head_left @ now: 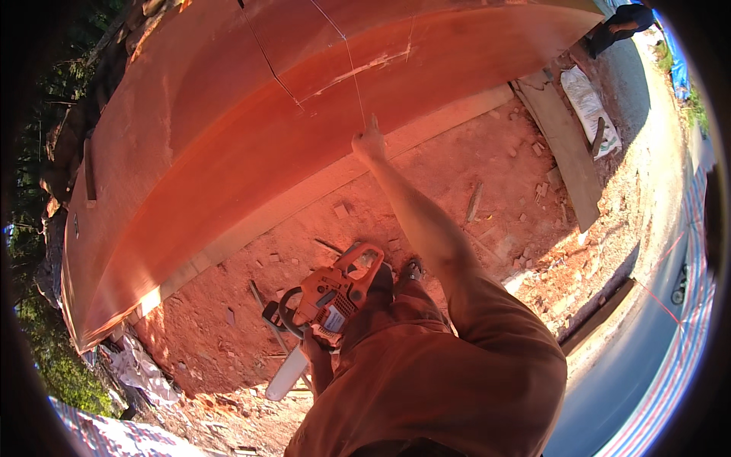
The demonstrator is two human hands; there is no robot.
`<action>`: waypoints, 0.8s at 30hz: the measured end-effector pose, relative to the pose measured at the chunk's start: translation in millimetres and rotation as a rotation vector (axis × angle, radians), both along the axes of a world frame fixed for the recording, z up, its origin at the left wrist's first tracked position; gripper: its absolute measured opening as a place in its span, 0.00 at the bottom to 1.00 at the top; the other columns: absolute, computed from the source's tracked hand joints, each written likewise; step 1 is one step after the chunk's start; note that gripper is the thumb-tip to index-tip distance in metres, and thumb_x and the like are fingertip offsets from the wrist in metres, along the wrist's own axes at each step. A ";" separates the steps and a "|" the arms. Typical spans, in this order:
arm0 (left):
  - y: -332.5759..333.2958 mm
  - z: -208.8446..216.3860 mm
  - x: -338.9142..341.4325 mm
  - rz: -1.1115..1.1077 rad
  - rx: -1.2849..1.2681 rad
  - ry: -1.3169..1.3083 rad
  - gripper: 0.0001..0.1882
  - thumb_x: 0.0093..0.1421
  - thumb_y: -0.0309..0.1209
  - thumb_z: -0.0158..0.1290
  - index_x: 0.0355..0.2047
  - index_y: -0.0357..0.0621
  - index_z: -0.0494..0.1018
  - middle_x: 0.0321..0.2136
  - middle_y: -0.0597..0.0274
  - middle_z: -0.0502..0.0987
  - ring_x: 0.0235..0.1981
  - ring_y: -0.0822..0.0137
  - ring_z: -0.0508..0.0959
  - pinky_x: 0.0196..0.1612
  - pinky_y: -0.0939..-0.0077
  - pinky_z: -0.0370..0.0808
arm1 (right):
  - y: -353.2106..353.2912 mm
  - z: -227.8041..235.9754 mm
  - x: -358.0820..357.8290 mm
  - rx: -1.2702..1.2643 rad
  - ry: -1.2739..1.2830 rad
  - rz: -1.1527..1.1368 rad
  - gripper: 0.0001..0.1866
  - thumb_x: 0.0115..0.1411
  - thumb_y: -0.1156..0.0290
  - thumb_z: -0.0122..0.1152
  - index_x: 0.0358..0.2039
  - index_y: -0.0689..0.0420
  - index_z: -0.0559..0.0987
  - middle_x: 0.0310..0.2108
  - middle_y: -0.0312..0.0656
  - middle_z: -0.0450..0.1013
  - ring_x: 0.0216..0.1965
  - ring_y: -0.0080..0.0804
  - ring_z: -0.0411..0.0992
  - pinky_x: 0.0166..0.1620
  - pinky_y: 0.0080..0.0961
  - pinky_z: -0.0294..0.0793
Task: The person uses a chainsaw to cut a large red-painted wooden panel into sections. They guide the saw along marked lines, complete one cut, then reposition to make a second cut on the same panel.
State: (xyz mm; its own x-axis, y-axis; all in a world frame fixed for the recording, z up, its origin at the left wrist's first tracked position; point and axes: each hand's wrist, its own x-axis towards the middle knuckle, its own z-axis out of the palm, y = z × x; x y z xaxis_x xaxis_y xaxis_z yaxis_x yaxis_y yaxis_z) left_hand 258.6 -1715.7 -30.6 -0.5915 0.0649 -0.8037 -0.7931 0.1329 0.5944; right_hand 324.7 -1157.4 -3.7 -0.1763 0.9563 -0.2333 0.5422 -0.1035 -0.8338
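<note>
My left hand grips the front handle of an orange chainsaw, held low beside my legs. The pale guide bar points down and left, away from the rear handle. My right arm reaches forward to a huge reddish wooden slab. At its near side face my right hand has the index finger stretched out and the other fingers partly curled. A thin pale line runs across the slab and down its face to that fingertip. Further left, a dark narrow cut crosses the wood.
Reddish ground below is strewn with wood chips and scraps. A plank and a white sack lie to the right. Beyond them runs a road beside striped sheeting. Another person stands at the far right.
</note>
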 end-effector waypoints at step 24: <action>14.5 41.4 -29.7 -0.292 -0.223 0.193 0.16 0.62 0.30 0.57 0.19 0.48 0.65 0.09 0.68 0.62 0.07 0.70 0.63 0.11 0.70 0.61 | 130.7 -57.5 0.5 -0.057 -0.109 0.819 0.13 0.60 0.58 0.64 0.35 0.56 0.85 0.29 0.39 0.80 0.37 0.37 0.79 0.40 0.43 0.79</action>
State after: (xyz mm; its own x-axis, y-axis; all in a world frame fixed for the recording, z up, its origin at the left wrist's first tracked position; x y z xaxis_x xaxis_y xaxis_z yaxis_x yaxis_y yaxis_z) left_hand 228.9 -1701.2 10.8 -0.7151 0.0892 -0.6933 -0.5800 0.4780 0.6597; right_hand 325.2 -1026.7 -61.2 -0.7855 0.5213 -0.3336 0.5419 0.3188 -0.7777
